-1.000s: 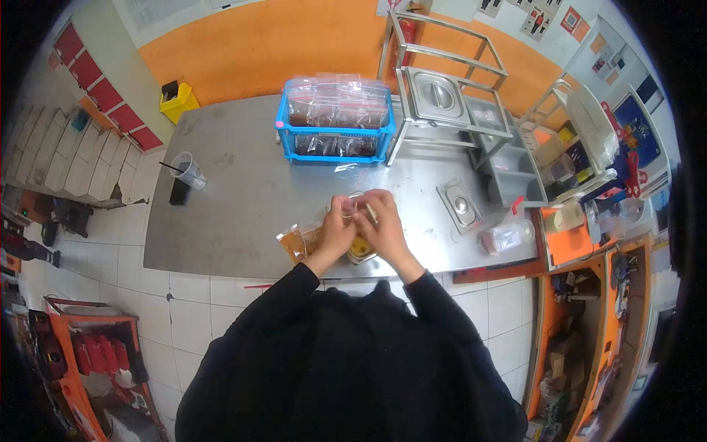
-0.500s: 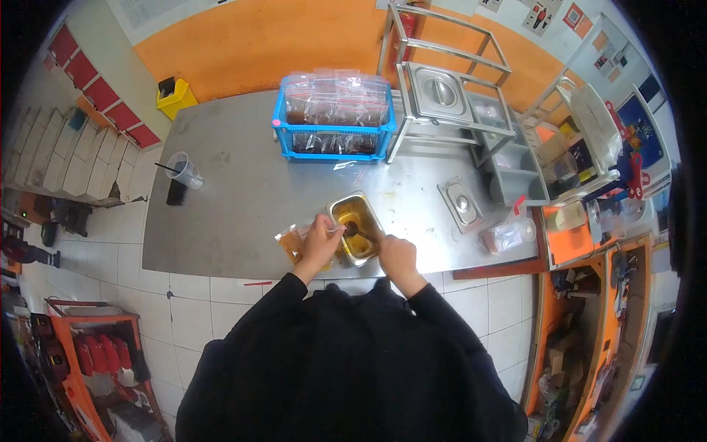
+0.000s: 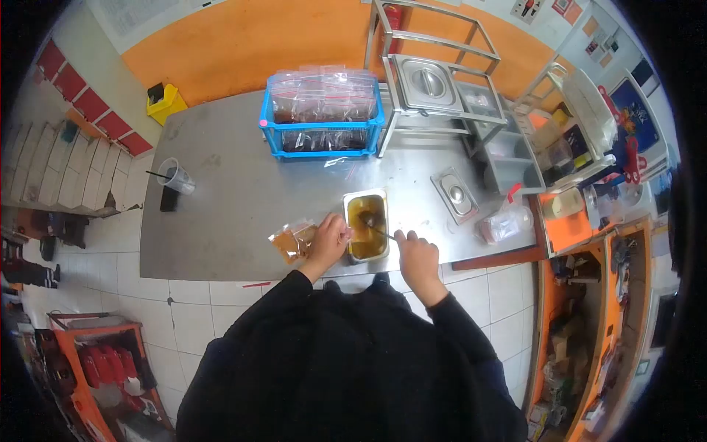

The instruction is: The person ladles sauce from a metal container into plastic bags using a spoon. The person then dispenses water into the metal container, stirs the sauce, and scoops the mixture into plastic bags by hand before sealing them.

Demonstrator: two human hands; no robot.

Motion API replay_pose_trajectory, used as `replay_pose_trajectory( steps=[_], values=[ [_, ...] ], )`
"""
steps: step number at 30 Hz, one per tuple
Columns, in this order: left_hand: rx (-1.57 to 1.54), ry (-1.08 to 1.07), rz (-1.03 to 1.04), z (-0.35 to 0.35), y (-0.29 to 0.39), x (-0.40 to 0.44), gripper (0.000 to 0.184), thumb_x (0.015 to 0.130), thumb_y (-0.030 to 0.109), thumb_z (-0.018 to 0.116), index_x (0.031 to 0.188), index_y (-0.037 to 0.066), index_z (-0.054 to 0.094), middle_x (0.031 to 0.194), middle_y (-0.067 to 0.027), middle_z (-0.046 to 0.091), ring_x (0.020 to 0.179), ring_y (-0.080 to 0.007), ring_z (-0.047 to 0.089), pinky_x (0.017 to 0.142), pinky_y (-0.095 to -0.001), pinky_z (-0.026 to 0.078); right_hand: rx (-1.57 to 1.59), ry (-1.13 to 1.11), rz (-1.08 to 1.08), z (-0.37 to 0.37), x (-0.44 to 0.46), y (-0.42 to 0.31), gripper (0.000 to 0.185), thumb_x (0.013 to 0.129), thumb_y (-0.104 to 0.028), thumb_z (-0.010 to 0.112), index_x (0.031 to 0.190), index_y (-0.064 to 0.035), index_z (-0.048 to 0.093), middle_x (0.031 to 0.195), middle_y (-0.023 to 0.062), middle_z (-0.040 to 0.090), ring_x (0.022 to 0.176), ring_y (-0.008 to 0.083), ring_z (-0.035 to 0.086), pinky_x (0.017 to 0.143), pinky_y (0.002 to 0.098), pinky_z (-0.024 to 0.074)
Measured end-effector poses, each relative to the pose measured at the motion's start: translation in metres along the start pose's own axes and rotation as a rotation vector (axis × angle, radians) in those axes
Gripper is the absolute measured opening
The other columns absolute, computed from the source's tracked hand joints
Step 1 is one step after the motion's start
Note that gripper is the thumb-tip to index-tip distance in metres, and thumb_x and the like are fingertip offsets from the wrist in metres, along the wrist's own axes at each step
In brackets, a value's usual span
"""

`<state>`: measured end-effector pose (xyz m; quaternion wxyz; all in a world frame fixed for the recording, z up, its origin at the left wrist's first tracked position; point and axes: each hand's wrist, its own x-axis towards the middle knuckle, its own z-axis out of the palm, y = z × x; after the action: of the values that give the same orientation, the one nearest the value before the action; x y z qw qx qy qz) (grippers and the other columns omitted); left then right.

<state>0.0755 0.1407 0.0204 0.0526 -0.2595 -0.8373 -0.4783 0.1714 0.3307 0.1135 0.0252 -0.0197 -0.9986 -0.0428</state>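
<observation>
A rectangular metal pan [image 3: 385, 202] of yellowish-brown sauce stands near the table's front edge. My right hand [image 3: 418, 259] is closed round the dark handle of a ladle [image 3: 370, 219], whose bowl is inside the pan. Against the pan's left side, my left hand [image 3: 331, 240] is closed, with clear plastic at its fingertips that looks like a bag's edge; the palm hides most of it. Just left of that hand lies a clear plastic bag [image 3: 289, 243] with orange-brown contents. I cannot tell whether it is the same bag.
A blue basket [image 3: 324, 127] full of filled zip bags stands at the back of the steel table [image 3: 221, 221]. A small metal lid [image 3: 455, 194] and a bagged container [image 3: 507, 224] lie right. Behind them rises a metal rack [image 3: 434, 118]. A plastic cup [image 3: 177, 177] stands left.
The pan now sits straighter and slightly further right in view. My right hand has moved right and down, and the ladle handle now slants out over the pan's right rim.
</observation>
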Motion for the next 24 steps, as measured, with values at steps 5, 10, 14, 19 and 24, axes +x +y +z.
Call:
replay_pose_trajectory(
  steps=[5, 10, 14, 19, 24],
  values=[
    [0.028, -0.072, 0.065, -0.001, 0.011, 0.007, 0.024, 0.082, 0.012, 0.064, 0.082, 0.001, 0.043, 0.083, -0.0134, 0.047, 0.074, -0.0341, 0.05, 0.065, -0.0406, 0.042, -0.022, 0.019, -0.003, 0.005, -0.008, 0.004, 0.017, 0.079, -0.01, 0.052, 0.094, -0.0163, 0.057, 0.074, 0.0032, 0.056, 0.065, 0.0221, 0.06, 0.053, 0.0381, 0.0443],
    [0.031, -0.106, 0.094, -0.002, 0.021, 0.011, 0.023, 0.081, 0.011, 0.064, 0.082, 0.001, 0.043, 0.082, -0.0136, 0.046, 0.073, -0.0345, 0.049, 0.064, -0.041, 0.041, 0.034, -0.055, -0.027, 0.016, -0.013, -0.001, 0.016, 0.078, -0.012, 0.053, 0.092, -0.0163, 0.06, 0.075, 0.004, 0.059, 0.065, 0.0231, 0.062, 0.054, 0.0382, 0.0459],
    [0.024, -0.129, 0.077, -0.001, 0.022, 0.012, 0.023, 0.081, 0.011, 0.064, 0.082, 0.002, 0.043, 0.081, -0.0138, 0.045, 0.072, -0.0354, 0.049, 0.063, -0.0413, 0.04, 0.163, -0.181, 0.055, 0.025, -0.014, -0.002, 0.01, 0.08, -0.016, 0.055, 0.089, -0.0141, 0.06, 0.074, 0.0077, 0.063, 0.065, 0.0275, 0.065, 0.054, 0.0426, 0.0485],
    [0.037, -0.118, 0.067, -0.002, 0.018, 0.019, 0.024, 0.081, 0.012, 0.064, 0.081, 0.003, 0.043, 0.079, -0.0139, 0.045, 0.071, -0.036, 0.049, 0.062, -0.042, 0.04, 0.356, -0.194, 0.071, 0.039, -0.004, 0.02, 0.012, 0.077, -0.018, 0.056, 0.084, -0.0099, 0.061, 0.074, 0.0131, 0.064, 0.068, 0.0336, 0.065, 0.06, 0.0461, 0.0505],
    [0.033, -0.116, -0.014, -0.006, 0.01, 0.029, 0.024, 0.08, 0.013, 0.065, 0.081, 0.003, 0.043, 0.079, -0.0146, 0.047, 0.073, -0.0368, 0.05, 0.062, -0.043, 0.04, 0.706, -0.213, 0.137, 0.082, -0.003, 0.032, 0.011, 0.076, -0.019, 0.06, 0.083, -0.011, 0.063, 0.073, 0.0102, 0.065, 0.07, 0.0287, 0.064, 0.063, 0.0413, 0.05]
  ],
)
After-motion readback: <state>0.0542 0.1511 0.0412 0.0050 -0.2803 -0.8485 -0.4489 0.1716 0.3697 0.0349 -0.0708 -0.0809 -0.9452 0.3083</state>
